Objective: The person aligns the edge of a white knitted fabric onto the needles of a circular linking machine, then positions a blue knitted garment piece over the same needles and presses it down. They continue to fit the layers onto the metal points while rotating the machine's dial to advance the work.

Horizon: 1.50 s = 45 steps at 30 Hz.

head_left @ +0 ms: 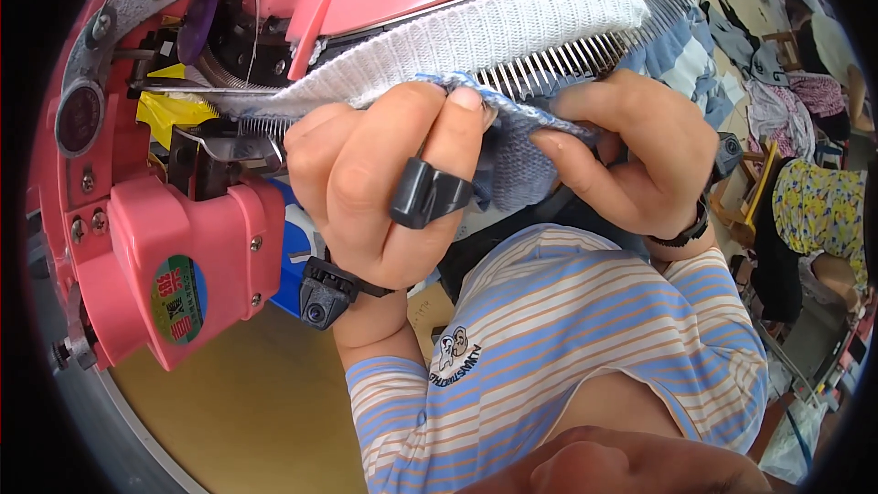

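Note:
A white ribbed knit band (pixel 494 32) runs along the row of metal points (pixel 567 64) on a pink dial linking machine (pixel 197 252). Below it hangs a blue-grey knit piece (pixel 526 160) with a blue-and-white edge. My left hand (pixel 375 178) is closed, thumb and forefinger pinching that edge close under the band. A black finger clip sits on one of its fingers. Farther right, my right hand (pixel 640 155) pinches the same edge between thumb and curled fingers. The lower part of the blue-grey piece is partly hidden behind my hands.
At the left, a thin metal rod (pixel 210 90) and a yellow piece (pixel 169 110) sit by the machine's head. The toothed dial curves away at the upper right. Beyond it are heaped fabrics (pixel 686 55) and another person in yellow floral clothing (pixel 819 206).

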{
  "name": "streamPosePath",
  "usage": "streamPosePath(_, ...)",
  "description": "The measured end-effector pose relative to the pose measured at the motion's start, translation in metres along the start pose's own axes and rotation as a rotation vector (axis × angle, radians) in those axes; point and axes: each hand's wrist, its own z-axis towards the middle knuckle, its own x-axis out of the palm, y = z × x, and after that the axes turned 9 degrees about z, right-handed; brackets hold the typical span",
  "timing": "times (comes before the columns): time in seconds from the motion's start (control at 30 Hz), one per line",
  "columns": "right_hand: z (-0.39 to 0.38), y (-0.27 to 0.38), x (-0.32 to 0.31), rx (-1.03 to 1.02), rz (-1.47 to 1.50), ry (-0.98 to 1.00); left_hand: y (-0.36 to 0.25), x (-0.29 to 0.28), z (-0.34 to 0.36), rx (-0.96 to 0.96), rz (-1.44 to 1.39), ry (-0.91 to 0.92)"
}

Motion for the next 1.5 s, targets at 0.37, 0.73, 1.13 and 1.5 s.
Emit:
streamPosePath(0.37,-0.001,-0.014,0.005,0.054,0.28,0.0,-0.004,-0.01,-0.003,-0.012,0.318,-0.06)
streamPosePath(0.73,0.002,-0.002,0.024,0.189,0.412,-0.015,0.018,-0.011,-0.004,-0.018,0.064,0.001)
streamPosePath(1.13,-0.007,0.0,0.019,0.239,0.483,0.006,0.019,-0.009,0.001,-0.144,-0.209,0.012)
streamPosePath(1.5,-0.01,-0.001,0.019,0.132,0.364,0.034,0.016,-0.011,0.002,-0.151,-0.218,-0.012)
